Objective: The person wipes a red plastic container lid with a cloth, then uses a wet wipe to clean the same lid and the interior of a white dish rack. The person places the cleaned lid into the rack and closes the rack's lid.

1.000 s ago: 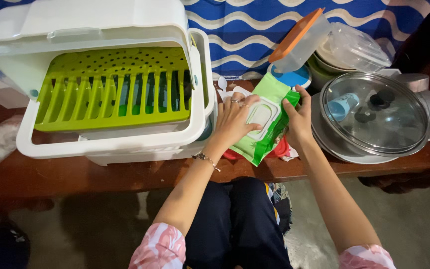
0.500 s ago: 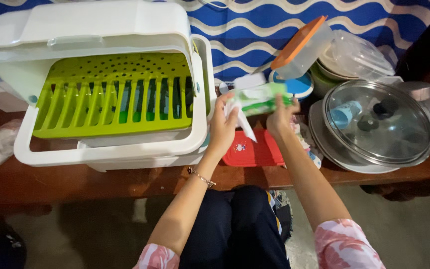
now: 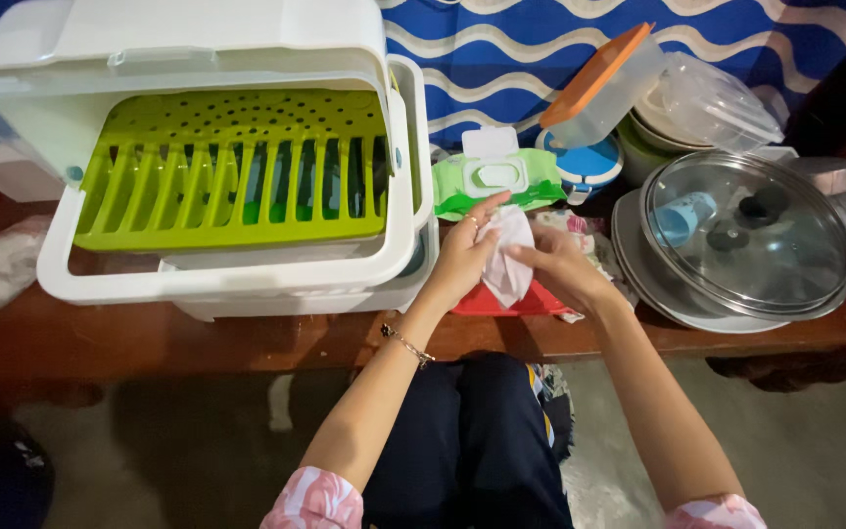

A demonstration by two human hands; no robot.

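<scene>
Both my hands hold one white wet wipe [image 3: 507, 257] in front of me, over a red flat thing [image 3: 501, 302] on the wooden table. My left hand [image 3: 460, 257] pinches the wipe's left side, and my right hand [image 3: 562, 266] grips its right side. Just behind them lies a green pack of wipes [image 3: 490, 183] with its white flap lid standing up. To the left stands a white dish drainer box [image 3: 227, 147] with a green rack inside, its lid raised.
At the right a glass lid [image 3: 748, 235] covers a steel pan holding a blue cup. Behind it are stacked bowls, a clear lid and an orange-lidded container [image 3: 601, 88]. A blue and white wavy cloth hangs at the back. The table edge [image 3: 247, 343] runs in front.
A second ago both hands held the green pack. They pulled a wipe out of it, the pack now lies on the table behind, and both hands hold the wipe nearer to me.
</scene>
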